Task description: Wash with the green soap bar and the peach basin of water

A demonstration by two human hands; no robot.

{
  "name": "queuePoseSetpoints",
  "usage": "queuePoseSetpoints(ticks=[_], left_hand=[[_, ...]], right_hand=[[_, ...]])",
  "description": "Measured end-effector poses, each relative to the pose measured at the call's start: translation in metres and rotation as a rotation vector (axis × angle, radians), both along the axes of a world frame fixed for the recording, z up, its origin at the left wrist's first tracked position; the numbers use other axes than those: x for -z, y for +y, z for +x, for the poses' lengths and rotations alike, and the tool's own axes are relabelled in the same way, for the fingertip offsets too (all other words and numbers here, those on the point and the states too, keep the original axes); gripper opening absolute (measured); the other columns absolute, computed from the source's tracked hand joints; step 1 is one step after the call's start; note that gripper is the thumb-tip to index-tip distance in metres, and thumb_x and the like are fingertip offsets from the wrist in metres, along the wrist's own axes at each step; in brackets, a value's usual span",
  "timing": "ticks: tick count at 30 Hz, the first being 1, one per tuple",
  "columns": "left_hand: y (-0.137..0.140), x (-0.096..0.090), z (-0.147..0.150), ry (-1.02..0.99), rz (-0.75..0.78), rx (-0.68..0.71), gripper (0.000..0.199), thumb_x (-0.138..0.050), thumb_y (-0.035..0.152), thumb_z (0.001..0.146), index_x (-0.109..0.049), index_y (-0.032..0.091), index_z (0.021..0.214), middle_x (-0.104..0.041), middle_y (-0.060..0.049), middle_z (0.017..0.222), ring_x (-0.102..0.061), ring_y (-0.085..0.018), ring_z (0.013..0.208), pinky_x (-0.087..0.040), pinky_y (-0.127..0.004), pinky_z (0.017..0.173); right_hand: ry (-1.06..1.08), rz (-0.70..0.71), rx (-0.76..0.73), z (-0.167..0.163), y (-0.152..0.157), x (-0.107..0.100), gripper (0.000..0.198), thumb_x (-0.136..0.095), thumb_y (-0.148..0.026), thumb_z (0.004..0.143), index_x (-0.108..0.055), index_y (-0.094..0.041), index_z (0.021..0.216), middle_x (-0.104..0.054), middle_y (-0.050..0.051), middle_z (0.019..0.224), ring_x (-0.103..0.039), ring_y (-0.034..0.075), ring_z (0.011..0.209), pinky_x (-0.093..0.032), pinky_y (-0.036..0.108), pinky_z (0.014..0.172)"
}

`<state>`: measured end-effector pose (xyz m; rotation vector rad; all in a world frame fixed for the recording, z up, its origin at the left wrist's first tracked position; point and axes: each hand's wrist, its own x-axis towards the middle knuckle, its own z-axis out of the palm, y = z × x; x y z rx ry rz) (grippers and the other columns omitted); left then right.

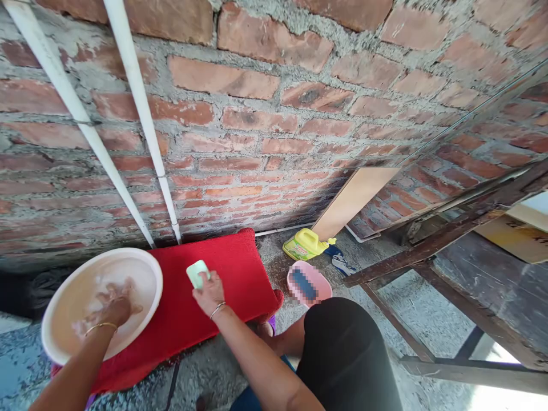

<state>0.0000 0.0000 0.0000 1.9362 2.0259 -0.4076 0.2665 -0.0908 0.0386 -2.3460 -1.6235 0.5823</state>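
My left hand (115, 311) dips into the water of a whitish round basin (157, 279), its fingers spread and holding nothing I can see. Ripples blur the fingertips. A pale green bar of soap (195, 274) is gripped between the thumb and fingers of my right hand (210, 295), over the red cloth (244, 279). That cloth covers a low, long surface beside and under the basin. Whether the soap touches the cloth, I cannot tell.
Right of the cloth, a yellow jug (305, 245) and a pink tub (323, 285) with a blurred-out dark patch stand on the concrete floor. Slippers (341, 265) lie behind. A wooden frame (402, 260) fills the right; white pipes (145, 123) run down the brick wall.
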Motion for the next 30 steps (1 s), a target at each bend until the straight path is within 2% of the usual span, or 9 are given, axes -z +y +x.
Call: queuePoseSetpoints(ticks=[3, 5, 10, 12, 19, 22, 24, 27, 30], left_hand=[[-0.002, -0.003, 0.002, -0.045, -0.012, -0.001, 0.09, -0.063, 0.048, 0.076, -0.02, 0.025, 0.151, 0.002, -0.028, 0.157, -0.013, -0.057, 0.137, -0.029, -0.077, 0.091], [-0.002, -0.003, 0.002, -0.075, -0.013, 0.006, 0.089, -0.063, 0.05, 0.076, -0.021, 0.026, 0.151, 0.002, -0.027, 0.158, -0.009, -0.058, 0.138, -0.027, -0.08, 0.09], [-0.002, -0.002, 0.006, -0.058, -0.012, -0.042, 0.088, -0.062, 0.05, 0.076, -0.019, 0.03, 0.151, -0.007, -0.024, 0.158, -0.004, -0.056, 0.139, -0.024, -0.086, 0.084], [-0.002, -0.002, 0.008, -0.043, -0.014, -0.044, 0.09, -0.064, 0.049, 0.075, -0.019, 0.03, 0.151, -0.007, -0.024, 0.159, -0.004, -0.055, 0.14, -0.023, -0.086, 0.085], [0.0, -0.009, 0.002, -0.032, -0.069, 0.001, 0.09, -0.061, 0.051, 0.078, -0.014, 0.029, 0.152, -0.003, -0.026, 0.158, -0.007, -0.055, 0.139, -0.025, -0.084, 0.086], [0.0, -0.009, 0.001, -0.011, -0.076, 0.002, 0.093, -0.062, 0.053, 0.077, -0.012, 0.031, 0.152, -0.003, -0.025, 0.158, -0.008, -0.056, 0.139, -0.026, -0.083, 0.085], [0.0, -0.008, 0.0, -0.005, -0.054, 0.011, 0.094, -0.062, 0.052, 0.077, -0.01, 0.029, 0.152, -0.003, -0.027, 0.157, -0.009, -0.057, 0.138, -0.025, -0.084, 0.086], [0.0, -0.004, -0.001, -0.005, -0.012, 0.04, 0.088, -0.056, 0.048, 0.081, -0.01, 0.026, 0.152, -0.007, -0.029, 0.156, -0.012, -0.057, 0.137, -0.024, -0.083, 0.087], [0.0, 0.0, -0.003, 0.003, -0.009, 0.041, 0.079, -0.05, 0.044, 0.085, -0.013, 0.026, 0.152, -0.01, -0.028, 0.156, -0.014, -0.057, 0.137, -0.027, -0.081, 0.088]], right_hand=[[0.03, -0.03, -0.206, -0.04, -0.004, 0.014, 0.053, -0.064, -0.037, 0.074, -0.055, -0.029, 0.125, -0.052, 0.008, 0.12, -0.051, 0.026, 0.106, -0.038, 0.04, 0.093], [-0.001, -0.058, -0.203, -0.034, -0.009, 0.014, 0.053, -0.066, -0.033, 0.072, -0.056, -0.029, 0.123, -0.052, 0.009, 0.12, -0.051, 0.026, 0.107, -0.038, 0.04, 0.093], [-0.163, -0.164, 0.245, 0.039, -0.025, -0.017, 0.048, -0.061, -0.023, 0.075, -0.058, -0.023, 0.123, -0.056, 0.012, 0.112, -0.056, 0.026, 0.101, -0.039, 0.036, 0.088], [-0.183, -0.138, 0.271, 0.045, -0.025, -0.022, 0.047, -0.058, -0.025, 0.079, -0.057, -0.021, 0.126, -0.056, 0.013, 0.112, -0.056, 0.027, 0.101, -0.04, 0.036, 0.089], [0.003, -0.037, -0.276, -0.063, -0.006, 0.011, 0.045, -0.063, -0.032, 0.075, -0.058, -0.029, 0.12, -0.053, 0.007, 0.114, -0.051, 0.025, 0.103, -0.038, 0.038, 0.092], [0.032, -0.067, -0.341, -0.061, -0.002, 0.016, 0.046, -0.062, -0.032, 0.076, -0.057, -0.03, 0.122, -0.052, 0.008, 0.117, -0.049, 0.025, 0.105, -0.036, 0.04, 0.094], [0.018, -0.079, -0.259, -0.028, -0.003, 0.015, 0.049, -0.062, -0.031, 0.076, -0.056, -0.03, 0.125, -0.052, 0.008, 0.118, -0.05, 0.025, 0.106, -0.036, 0.04, 0.095], [-0.048, -0.122, 0.062, 0.031, -0.01, 0.006, 0.051, -0.061, -0.029, 0.077, -0.056, -0.027, 0.128, -0.053, 0.009, 0.115, -0.052, 0.025, 0.103, -0.038, 0.037, 0.092], [-0.094, -0.098, 0.278, 0.052, -0.009, -0.004, 0.051, -0.059, -0.03, 0.08, -0.054, -0.023, 0.13, -0.054, 0.011, 0.114, -0.053, 0.025, 0.101, -0.039, 0.037, 0.091]])
